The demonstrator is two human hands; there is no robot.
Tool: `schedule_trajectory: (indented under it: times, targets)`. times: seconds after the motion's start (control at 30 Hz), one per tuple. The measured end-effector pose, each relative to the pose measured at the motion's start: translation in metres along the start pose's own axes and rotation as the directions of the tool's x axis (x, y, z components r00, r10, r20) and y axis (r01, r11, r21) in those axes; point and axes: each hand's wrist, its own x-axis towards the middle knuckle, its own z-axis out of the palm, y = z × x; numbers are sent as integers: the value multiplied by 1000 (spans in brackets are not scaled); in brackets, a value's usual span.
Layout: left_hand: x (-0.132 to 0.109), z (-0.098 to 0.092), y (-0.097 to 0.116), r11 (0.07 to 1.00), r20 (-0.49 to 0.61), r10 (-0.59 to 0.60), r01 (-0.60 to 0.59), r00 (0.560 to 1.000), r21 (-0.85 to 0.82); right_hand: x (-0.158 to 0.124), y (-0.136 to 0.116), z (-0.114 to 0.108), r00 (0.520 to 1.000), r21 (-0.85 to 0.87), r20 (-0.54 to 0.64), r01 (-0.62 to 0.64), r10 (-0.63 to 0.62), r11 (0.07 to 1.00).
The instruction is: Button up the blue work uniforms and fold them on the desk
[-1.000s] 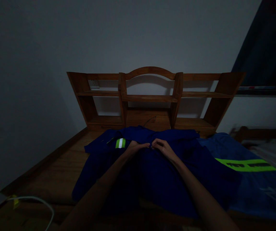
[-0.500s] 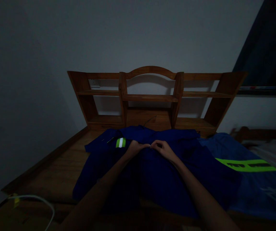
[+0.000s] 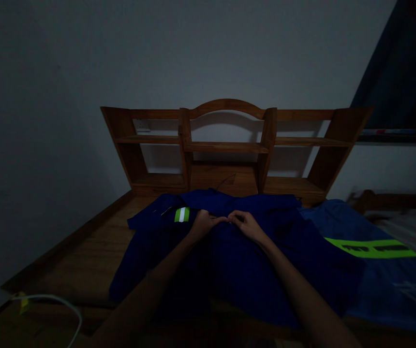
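Note:
A dark blue work jacket (image 3: 244,270) with a green and silver reflective patch (image 3: 182,214) lies spread over the wooden desk. Near its middle, my left hand (image 3: 205,224) pinches the jacket's cloth, thumb stretched toward the right. Close against it, my right hand (image 3: 245,224) is closed in a pinch on the same edge, thumb and forefinger together. The fingertips of both hands almost meet. Whatever small part of the jacket lies between them is too dark to make out.
Behind the jacket stands a wooden shelf unit (image 3: 226,147) against the wall. A lighter blue cloth (image 3: 385,285) with a yellow-green band lies at the right. A white cable (image 3: 59,298) curves at the lower left over the desk (image 3: 84,266). A dark curtain hangs at the upper right.
Both hands stay at the same spot on the jacket. The fingers shift very slightly, with the left thumb a little farther right. The jacket has hardly moved.

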Motion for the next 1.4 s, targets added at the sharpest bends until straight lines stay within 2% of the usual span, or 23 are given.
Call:
schedule_trajectory:
  times: [0.27,0.43,0.53,0.7,0.97,1.2,1.4]
  targets:
    - [-1,3,4,994,32,-63,66,997,-86,3,7,3,999,15,-34,-31,32,999]
    - [2,4,2,989,-35,-39,33,999,-147,5,7,8,981,141,-185,-36,62,989]
    - [3,5,0,981,-36,-69,61,997,-184,6,8,9,982,194,-176,-33,68,980]
    - [4,6,-1,963,-10,-91,85,996,-257,5,5,8,987,182,-153,-22,51,983]
    - [5,4,1,982,-43,12,-20,999,-187,6,9,8,984,135,-173,-11,35,991]
    - [4,2,0,994,-46,-4,-1,999,-107,5,9,7,988,88,-149,-37,50,995]
    - [3,4,-6,999,-32,22,-23,999,-22,4,10,7,986,121,-148,-55,73,991]
